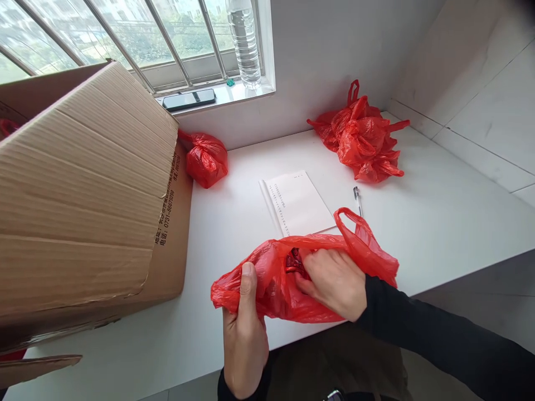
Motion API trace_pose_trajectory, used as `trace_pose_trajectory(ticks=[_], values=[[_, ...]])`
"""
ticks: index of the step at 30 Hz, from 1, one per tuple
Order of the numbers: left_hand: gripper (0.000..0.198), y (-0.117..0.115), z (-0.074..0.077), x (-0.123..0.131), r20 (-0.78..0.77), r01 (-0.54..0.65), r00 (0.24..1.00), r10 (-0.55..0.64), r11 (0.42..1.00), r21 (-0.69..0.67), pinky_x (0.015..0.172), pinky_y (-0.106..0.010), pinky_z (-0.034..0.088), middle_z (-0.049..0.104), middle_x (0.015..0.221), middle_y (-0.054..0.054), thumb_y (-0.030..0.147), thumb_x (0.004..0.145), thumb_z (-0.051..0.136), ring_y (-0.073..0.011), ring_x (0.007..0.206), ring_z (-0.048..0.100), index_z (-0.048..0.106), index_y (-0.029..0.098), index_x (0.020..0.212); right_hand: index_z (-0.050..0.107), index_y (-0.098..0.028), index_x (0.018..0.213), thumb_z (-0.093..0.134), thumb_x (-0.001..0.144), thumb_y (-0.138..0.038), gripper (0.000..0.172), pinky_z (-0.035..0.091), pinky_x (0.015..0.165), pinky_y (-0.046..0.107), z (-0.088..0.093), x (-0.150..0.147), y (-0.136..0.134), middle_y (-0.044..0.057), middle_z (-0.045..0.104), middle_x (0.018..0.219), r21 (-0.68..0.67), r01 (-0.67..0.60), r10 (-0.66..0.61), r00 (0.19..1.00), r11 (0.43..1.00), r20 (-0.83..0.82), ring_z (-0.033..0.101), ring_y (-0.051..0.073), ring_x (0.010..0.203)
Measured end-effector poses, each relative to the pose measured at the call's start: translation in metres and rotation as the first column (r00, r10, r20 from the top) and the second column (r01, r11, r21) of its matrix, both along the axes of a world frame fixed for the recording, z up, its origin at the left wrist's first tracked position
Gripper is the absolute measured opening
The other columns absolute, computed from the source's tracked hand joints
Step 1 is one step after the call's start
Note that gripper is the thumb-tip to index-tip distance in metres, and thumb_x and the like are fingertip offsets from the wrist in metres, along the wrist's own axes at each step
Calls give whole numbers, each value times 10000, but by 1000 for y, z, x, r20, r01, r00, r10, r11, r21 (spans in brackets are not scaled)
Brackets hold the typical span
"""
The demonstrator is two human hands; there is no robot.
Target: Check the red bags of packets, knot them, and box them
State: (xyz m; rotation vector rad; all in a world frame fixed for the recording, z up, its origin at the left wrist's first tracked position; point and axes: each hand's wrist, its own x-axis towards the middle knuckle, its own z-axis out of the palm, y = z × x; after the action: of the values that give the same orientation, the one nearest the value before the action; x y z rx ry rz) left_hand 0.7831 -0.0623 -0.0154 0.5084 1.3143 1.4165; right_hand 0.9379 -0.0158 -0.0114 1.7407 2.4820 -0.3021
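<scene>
Left hand (246,334) is clamping a red bag (271,295), right hand (334,281) is reaching inside, grip unclear, thin plastic likely risking tears if yanked.

Thin, crinkled plastic is shining across the open red bag (273,287); a dark item (295,262) inside is gleaming with a slick, wrapper-like gloss; the bunched red bags (368,139) are flashing that same filmy plastic, and the small red bag (207,160) is glinting too; the box (92,184) is showing matt cardboard, faint ridges running along its flap; the tabletop (234,200) is looking smooth with a soft sheen; the notebook (298,203) is displaying flat matt paper; the bottle (246,47) is sparkling in clear, ribbed plastic; metal bars (168,42) are wearing a dull shine; black matt cloth is forming the sleeve (438,328).
</scene>
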Motion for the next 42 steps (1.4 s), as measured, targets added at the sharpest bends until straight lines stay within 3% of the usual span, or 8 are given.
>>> trace_pose_trajectory(ticks=[6,11,13,16,19,23,28,42], values=[[334,-1,3,1,19,9,1000,-9,1000,16,781,-260,566,745,976,-17,567,854,718,-226,1005,684,736,238,908,611,-180,757,450,952,-321,289,327,532,318,11,1,1,77,653,662,-56,52,-50,998,997,40,652,232,602],[336,-2,-1,1,-28,28,999,-28,1000,5,781,-274,558,748,956,-13,576,877,685,-231,986,696,733,245,918,642,-185,825,296,1060,-449,494,365,565,347,19,-14,0,102,698,704,-74,50,-48,999,996,24,707,284,682],[334,-1,-2,0,-39,38,999,-37,999,14,800,-274,555,749,965,-12,576,884,676,-233,1011,691,734,248,920,656,-190,930,280,1074,-409,458,337,547,349,17,-15,-1,85,703,715,-84,-15,15,1000,996,-5,701,277,660],[330,0,-3,-1,-34,30,999,-29,999,23,814,-265,550,750,1032,-10,573,896,664,-229,1049,682,736,256,958,631,-197,1092,413,1017,-221,232,282,512,337,12,-8,-2,46,708,744,-142,-134,131,991,981,-33,676,234,626],[357,0,-5,-1,-55,41,998,-40,999,18,829,-270,548,752,1060,-24,573,899,662,-232,1066,678,748,248,1020,638,-205,991,500,956,-153,151,283,512,328,8,3,-4,34,716,784,-199,-222,219,975,954,-40,675,208,654],[377,0,-6,-1,-71,42,997,-40,999,27,811,-290,557,758,1084,-43,575,897,660,-247,1045,689,754,236,1031,647,-174,948,515,971,-184,135,314,528,330,8,10,-7,74,724,776,-179,-208,220,974,961,50,695,244,672],[370,0,-7,1,-117,69,991,-63,997,44,803,-323,564,769,1034,-57,570,899,651,-281,1033,702,763,232,1000,657,-138,947,543,850,-6,200,328,500,325,5,-3,-9,83,732,749,-157,-201,227,959,967,170,714,255,658],[364,3,-4,2,-63,67,996,-63,996,63,826,-328,558,761,1004,-50,569,880,677,-277,1012,694,763,226,963,651,-183,1035,533,883,-31,246,297,496,332,3,0,-13,46,746,769,-168,-193,217,967,967,134,727,249,671]])
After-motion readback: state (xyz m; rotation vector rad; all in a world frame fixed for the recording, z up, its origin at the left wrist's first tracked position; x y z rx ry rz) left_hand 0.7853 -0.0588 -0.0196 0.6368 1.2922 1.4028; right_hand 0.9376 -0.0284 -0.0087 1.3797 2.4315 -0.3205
